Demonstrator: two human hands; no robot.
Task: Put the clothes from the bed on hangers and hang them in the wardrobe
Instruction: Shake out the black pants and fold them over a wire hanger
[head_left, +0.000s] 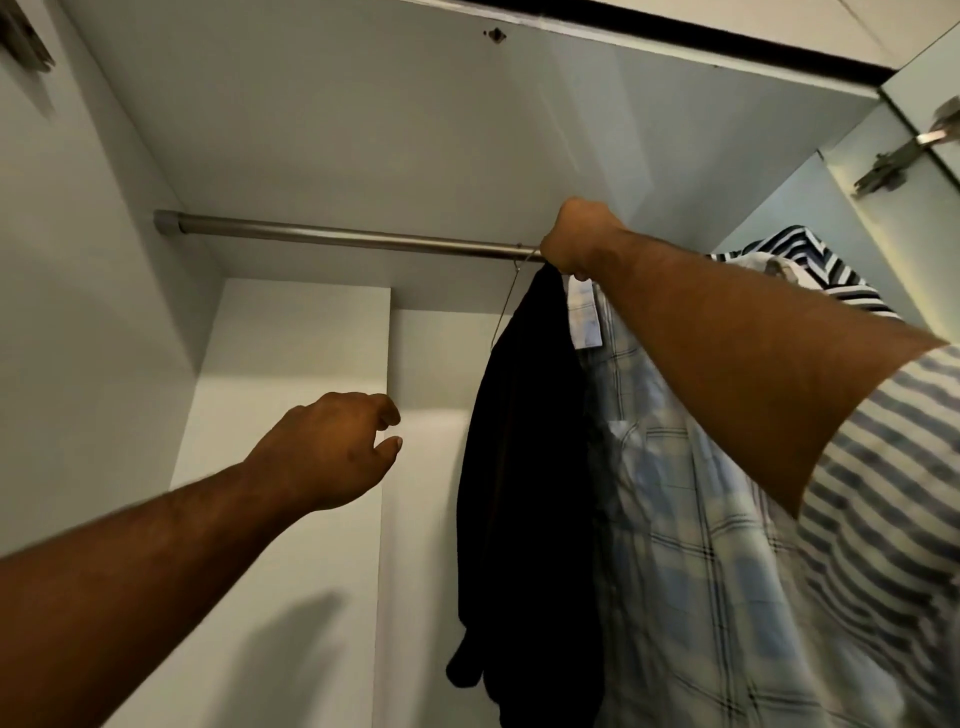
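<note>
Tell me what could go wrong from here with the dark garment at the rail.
1. The right hand covers the hook of the wire hanger with its grip, so I cannot tell if it sits over the rail; letting go now might drop the dark garment.
2. The garment hangs right beside the checked shirt; pushing it right could bunch that shirt.
3. The left hand holds nothing, so nothing steadies the garment.

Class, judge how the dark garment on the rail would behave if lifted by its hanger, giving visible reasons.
Probably floppy: the dark garment hangs in limp folds, its lower end bunched. It would likely swing, since it dangles from one thin wire hanger that the right hand grips at the rail. Pushed, it should slide easily along that smooth metal.
</note>
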